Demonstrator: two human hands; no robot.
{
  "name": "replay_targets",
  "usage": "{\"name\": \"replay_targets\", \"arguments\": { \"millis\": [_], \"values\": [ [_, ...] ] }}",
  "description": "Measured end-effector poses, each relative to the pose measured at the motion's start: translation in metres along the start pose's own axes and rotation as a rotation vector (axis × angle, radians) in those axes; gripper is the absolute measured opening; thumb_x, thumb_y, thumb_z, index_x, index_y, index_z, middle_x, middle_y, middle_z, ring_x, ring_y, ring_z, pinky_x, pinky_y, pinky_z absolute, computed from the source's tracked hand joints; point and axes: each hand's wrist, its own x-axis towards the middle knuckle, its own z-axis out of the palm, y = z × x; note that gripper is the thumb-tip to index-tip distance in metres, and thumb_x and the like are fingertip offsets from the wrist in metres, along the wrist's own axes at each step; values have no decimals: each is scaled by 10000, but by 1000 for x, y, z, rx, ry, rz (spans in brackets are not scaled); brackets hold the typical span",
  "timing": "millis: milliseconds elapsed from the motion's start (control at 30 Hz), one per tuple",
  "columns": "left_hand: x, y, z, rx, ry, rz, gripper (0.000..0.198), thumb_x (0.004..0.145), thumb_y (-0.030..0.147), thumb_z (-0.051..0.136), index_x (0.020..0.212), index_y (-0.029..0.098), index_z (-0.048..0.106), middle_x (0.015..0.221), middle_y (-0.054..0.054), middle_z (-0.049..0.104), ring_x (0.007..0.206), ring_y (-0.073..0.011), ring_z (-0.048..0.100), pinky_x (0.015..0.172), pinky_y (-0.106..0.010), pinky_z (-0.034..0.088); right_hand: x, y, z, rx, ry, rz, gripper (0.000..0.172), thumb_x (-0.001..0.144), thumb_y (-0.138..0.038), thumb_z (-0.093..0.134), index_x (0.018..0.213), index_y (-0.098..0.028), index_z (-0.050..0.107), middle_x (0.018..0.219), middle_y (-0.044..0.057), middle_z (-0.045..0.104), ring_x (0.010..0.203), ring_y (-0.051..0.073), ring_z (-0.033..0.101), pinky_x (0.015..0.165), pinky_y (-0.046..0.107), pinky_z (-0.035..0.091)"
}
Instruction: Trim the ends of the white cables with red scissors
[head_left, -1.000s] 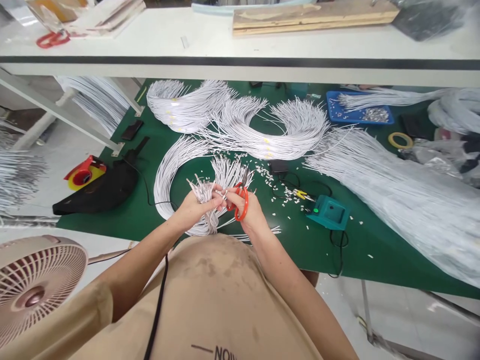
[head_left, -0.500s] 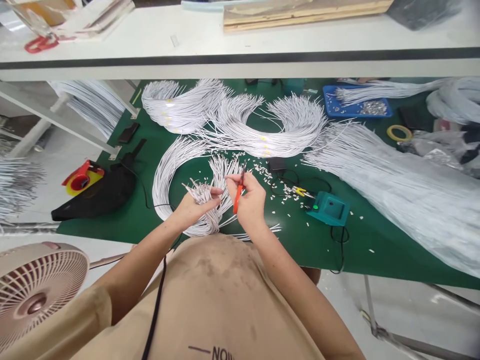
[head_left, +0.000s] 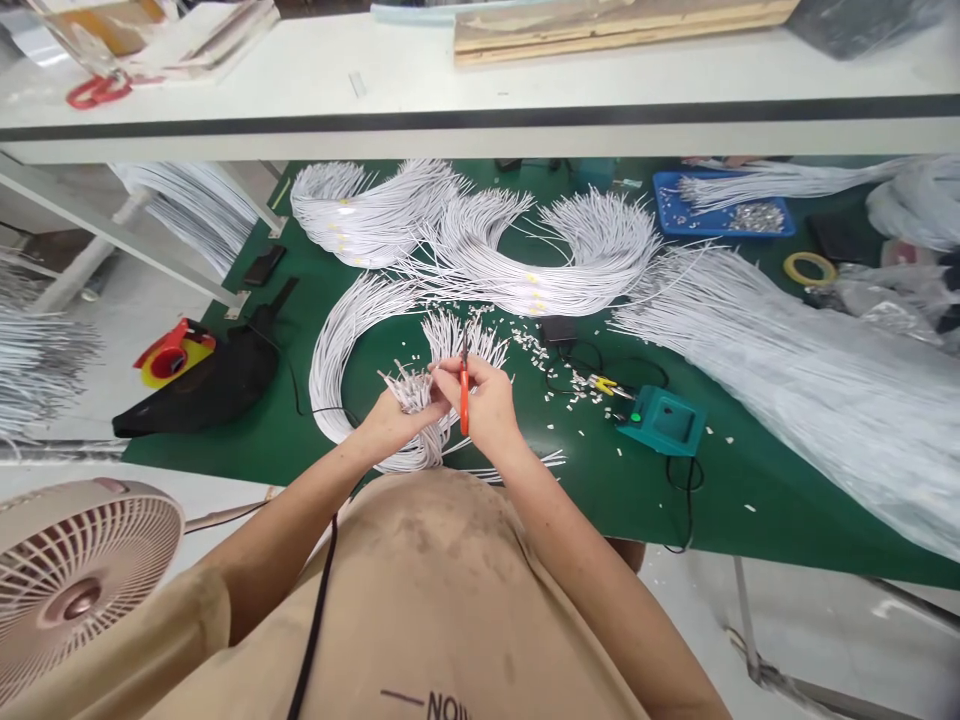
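Note:
My left hand (head_left: 396, 425) is wrapped round a bunch of white wires (head_left: 412, 387), whose cut ends fan out above the fingers. Close against it, my right hand (head_left: 484, 405) grips an orange-handled tool (head_left: 464, 400) with a thin dark tip pointing away from me. Its thumb and forefinger meet near the left thumb, at the wire ends; whether they pinch a wire is too small to tell. Behind the hands, more white wire ends (head_left: 442, 332) stand up from the coil (head_left: 328, 345) that curves round on the left.
Further bundles of white wire (head_left: 510, 285) lie behind, and a large wrapped bundle (head_left: 810, 390) on the right. Small white scraps (head_left: 534, 345) litter the green mat near a teal device (head_left: 664, 420). A shelf (head_left: 375, 135) overhangs the back; a tape dispenser (head_left: 174, 355) sits left.
My right hand has moved left, up to my left hand, and the orange-handled tool has turned more upright. The left hand still holds the wires.

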Motion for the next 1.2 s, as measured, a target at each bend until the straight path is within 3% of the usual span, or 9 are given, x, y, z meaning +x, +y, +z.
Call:
{"name": "replay_targets", "arguments": {
  "millis": [67,167,233,400,500,733,833,1033,1200],
  "values": [
    [-2,-3,2,-5,100,36,321,716,308,587,999,157,613,981,-63,650,935,-215,583,863,-349,432,4,4,-3,58,29,53,202,690,-332,585,747,-154,663,749,24,656,696,140,577,677,248,435],
    [-4,-6,3,14,343,121,263,752,324,548,934,153,627,986,-73,637,966,-201,566,897,-326,405,7,12,-7,96,157,163,242,656,-365,612,711,-134,655,644,13,625,603,126,530,618,247,413],
    [-3,-7,3,21,405,139,242,759,333,542,904,156,624,956,-69,632,947,-195,563,887,-318,406,5,16,-7,91,204,187,243,638,-366,627,703,-133,653,623,3,607,580,116,505,601,243,400],
    [3,-6,5,-115,212,95,219,668,316,658,794,161,569,775,-11,593,721,-143,555,704,-272,438,-3,13,-4,157,80,169,194,632,-338,642,671,-149,649,620,-10,591,585,110,497,598,235,393],
    [7,-5,6,-194,178,108,223,636,287,688,728,168,524,703,26,540,656,-115,522,652,-252,420,-3,9,-8,270,-25,199,201,639,-347,649,672,-149,651,639,-6,599,590,106,507,611,235,404],
    [7,-3,6,-328,64,34,346,657,311,689,937,173,541,768,-5,602,726,-146,569,704,-286,434,-1,7,-19,241,-76,158,206,672,-341,621,724,-144,655,647,8,619,627,125,548,647,252,421],
    [8,-2,3,-293,49,3,386,651,338,694,972,152,589,813,-40,629,772,-171,576,725,-302,436,-2,12,-24,35,-71,96,229,719,-363,575,756,-151,654,688,17,628,653,134,557,636,250,413],
    [12,-2,-1,-156,85,-2,307,659,371,680,872,152,645,877,-58,647,820,-197,579,747,-310,442,-6,21,-37,-800,-118,-105,189,764,-346,534,736,-183,627,797,42,620,773,163,549,648,254,359],
    [12,-2,0,-84,95,39,267,665,363,672,842,166,638,853,-40,650,808,-187,585,755,-305,449,-8,14,-38,-1069,-192,-125,221,814,-348,471,782,-195,628,800,48,626,812,177,556,669,269,344]
  ]
}}
